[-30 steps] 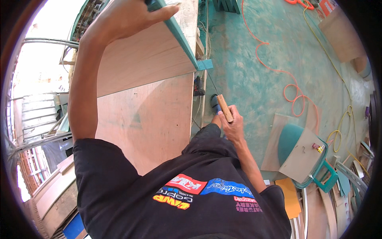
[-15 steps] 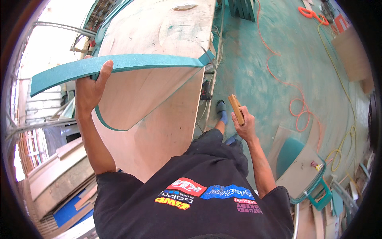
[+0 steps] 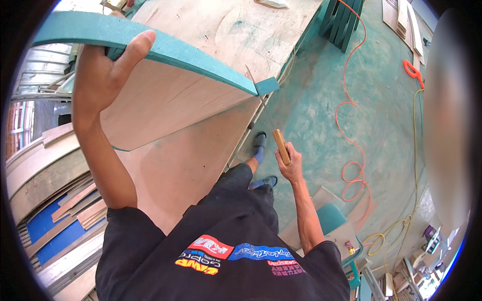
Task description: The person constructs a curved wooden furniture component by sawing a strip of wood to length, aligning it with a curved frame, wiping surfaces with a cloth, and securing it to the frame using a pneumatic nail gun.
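Note:
A curved teal board [image 3: 201, 65] stretches across the workbench [image 3: 186, 145]. Wrapped over its left part is my left hand [image 3: 113, 65], the thumb on the near side and the other fingers mostly hidden behind. In my right hand [image 3: 290, 163] is the wooden handle of a thin-bladed hand saw [image 3: 280, 143]. The saw's narrow blade crosses the board close to its right end, where a short teal end piece sits beyond the blade at the bench edge. Both hands are closed.
An orange hose [image 3: 346, 103] and a yellow cord [image 3: 415, 150] lie over the teal-stained floor [image 3: 316, 110]. Dark slatted legs [image 3: 342, 25] stand at the top. Stacked boards [image 3: 55, 200] are at left. A large blurred shape [image 3: 447, 125] fills the right side.
The view has shifted, and the board now slopes down to the right. The saw handle is closer to the board's end than before. Both hands keep their hold.

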A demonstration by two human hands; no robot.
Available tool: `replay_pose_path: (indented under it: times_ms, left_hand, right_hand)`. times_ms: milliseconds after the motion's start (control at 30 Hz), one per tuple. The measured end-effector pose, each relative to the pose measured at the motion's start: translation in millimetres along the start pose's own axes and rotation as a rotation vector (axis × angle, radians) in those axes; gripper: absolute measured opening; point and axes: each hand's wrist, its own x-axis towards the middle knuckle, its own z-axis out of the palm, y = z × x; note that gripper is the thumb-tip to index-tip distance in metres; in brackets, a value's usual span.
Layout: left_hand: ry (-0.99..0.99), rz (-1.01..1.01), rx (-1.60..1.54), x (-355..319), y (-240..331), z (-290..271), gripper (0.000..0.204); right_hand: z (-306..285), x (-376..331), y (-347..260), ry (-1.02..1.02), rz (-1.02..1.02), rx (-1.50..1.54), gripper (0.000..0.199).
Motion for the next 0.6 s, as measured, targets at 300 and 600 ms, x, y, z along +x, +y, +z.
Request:
replay_pose_path:
  times_ms: [300, 600]
  left_hand:
    - [-0.044, -0.169, 0.488, 9, -6, 20, 0.079]
    - [-0.13, -0.457, 0.451, 10, 52, 6, 0.085]
  right_hand:
    - [-12, 17, 23, -0.171, 0.155, -0.031, 0.023]
    - [-48, 47, 48, -0.317, 0.014, 0.076, 0.022]
